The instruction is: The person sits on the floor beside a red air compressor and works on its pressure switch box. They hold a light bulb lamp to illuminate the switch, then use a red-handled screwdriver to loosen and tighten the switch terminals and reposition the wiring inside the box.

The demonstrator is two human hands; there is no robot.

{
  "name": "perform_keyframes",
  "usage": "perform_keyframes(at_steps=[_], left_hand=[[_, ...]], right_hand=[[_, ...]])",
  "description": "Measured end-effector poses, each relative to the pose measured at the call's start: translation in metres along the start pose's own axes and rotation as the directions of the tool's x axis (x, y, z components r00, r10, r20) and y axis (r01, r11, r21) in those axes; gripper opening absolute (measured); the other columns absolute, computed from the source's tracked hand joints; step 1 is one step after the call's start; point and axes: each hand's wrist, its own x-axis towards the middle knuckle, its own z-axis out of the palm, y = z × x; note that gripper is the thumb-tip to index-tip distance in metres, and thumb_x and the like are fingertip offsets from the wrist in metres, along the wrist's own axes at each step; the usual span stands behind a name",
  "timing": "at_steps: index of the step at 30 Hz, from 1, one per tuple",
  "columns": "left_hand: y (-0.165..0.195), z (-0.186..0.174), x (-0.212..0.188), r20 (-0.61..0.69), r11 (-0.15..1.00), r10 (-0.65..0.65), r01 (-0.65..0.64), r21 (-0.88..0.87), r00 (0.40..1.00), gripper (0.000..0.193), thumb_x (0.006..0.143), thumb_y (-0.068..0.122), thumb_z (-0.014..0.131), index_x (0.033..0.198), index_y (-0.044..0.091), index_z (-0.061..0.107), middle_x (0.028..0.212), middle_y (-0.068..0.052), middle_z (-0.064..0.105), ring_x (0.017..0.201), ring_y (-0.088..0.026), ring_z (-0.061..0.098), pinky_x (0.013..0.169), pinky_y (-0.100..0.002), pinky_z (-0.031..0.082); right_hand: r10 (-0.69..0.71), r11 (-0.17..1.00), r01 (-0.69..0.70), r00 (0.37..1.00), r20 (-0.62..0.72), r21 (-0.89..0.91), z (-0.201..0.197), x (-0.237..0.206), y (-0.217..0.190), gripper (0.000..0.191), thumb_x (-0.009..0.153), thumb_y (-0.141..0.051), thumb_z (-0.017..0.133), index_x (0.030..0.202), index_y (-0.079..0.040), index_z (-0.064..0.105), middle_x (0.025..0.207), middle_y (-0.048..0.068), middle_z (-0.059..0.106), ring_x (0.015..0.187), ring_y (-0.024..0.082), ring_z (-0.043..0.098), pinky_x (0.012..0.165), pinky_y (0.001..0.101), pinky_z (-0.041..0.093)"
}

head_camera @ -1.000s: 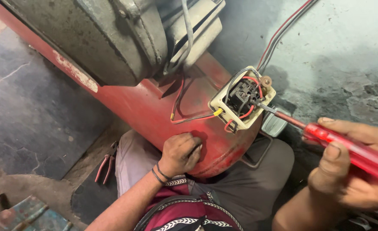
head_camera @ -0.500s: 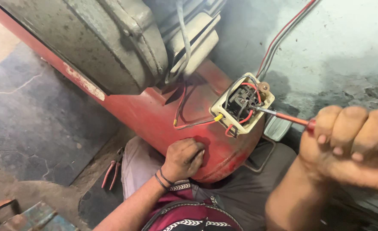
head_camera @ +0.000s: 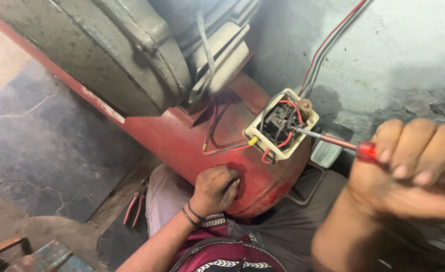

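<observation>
Right hand [head_camera: 409,176] fisted round red screwdriver [head_camera: 333,141], tip inside open switch box [head_camera: 281,126] atop red tank [head_camera: 192,146]. Left hand [head_camera: 215,189] half-curled, pressed on tank face below box, gripping nothing. Loose red and yellow wires [head_camera: 227,147] left of box. Grey motor [head_camera: 106,55] upper left of box. Pliers [head_camera: 134,206] on floor, lower left of tank.
</observation>
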Motion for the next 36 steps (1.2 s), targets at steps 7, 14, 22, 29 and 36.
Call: perform_keyframes(at_steps=[7,14,22,29,36], left_hand=[[-0.001,0.001,-0.002,0.022,1.000,0.016,-0.016,0.006,1.000,0.019,0.084,0.005,0.070,0.103,0.005,0.067,0.079,-0.009,0.058,0.073,-0.030,0.063,0.065,-0.041,0.051],[0.001,0.001,-0.002,0.011,0.999,0.020,-0.020,0.029,1.000,0.018,0.083,0.005,0.071,0.101,0.005,0.066,0.079,-0.010,0.058,0.072,-0.030,0.062,0.065,-0.042,0.051],[0.003,0.000,-0.003,-0.002,0.998,0.055,-0.055,-0.001,0.998,0.021,0.084,0.004,0.070,0.105,0.003,0.066,0.084,-0.011,0.062,0.076,-0.030,0.064,0.068,-0.041,0.052],[0.002,0.001,-0.003,0.023,0.999,0.047,-0.047,0.010,0.999,0.021,0.082,0.003,0.070,0.102,0.004,0.066,0.080,-0.010,0.059,0.073,-0.030,0.062,0.066,-0.042,0.050],[0.002,-0.002,-0.005,0.049,0.999,0.032,-0.032,-0.002,0.998,0.021,0.082,0.004,0.070,0.102,0.003,0.066,0.079,-0.011,0.058,0.073,-0.031,0.062,0.066,-0.043,0.050]], right_hand=[[0.095,0.993,-0.099,0.994,-0.060,-0.066,-0.002,-0.004,-0.006,0.041,0.101,-0.056,0.054,0.090,-0.016,0.052,0.066,-0.004,0.048,0.059,0.010,0.043,0.058,0.0286,0.040],[0.112,0.993,-0.113,0.990,-0.081,-0.015,0.000,0.005,-0.002,0.039,0.102,-0.054,0.052,0.089,-0.017,0.051,0.063,-0.004,0.047,0.056,0.010,0.042,0.056,0.0297,0.040],[0.099,0.984,-0.112,0.990,-0.098,-0.136,0.025,-0.015,-0.015,0.039,0.105,-0.051,0.048,0.090,-0.016,0.049,0.062,-0.003,0.045,0.054,0.011,0.041,0.056,0.0312,0.039],[0.134,0.990,-0.138,0.981,-0.143,-0.017,0.024,-0.001,-0.010,0.041,0.108,-0.050,0.043,0.090,-0.013,0.047,0.063,0.000,0.043,0.051,0.014,0.041,0.056,0.0328,0.039],[0.103,0.992,-0.101,0.994,0.029,-0.072,0.037,0.000,0.003,0.051,0.098,-0.066,0.041,0.083,-0.018,0.050,0.052,-0.002,0.047,0.039,0.010,0.047,0.048,0.0316,0.043]])
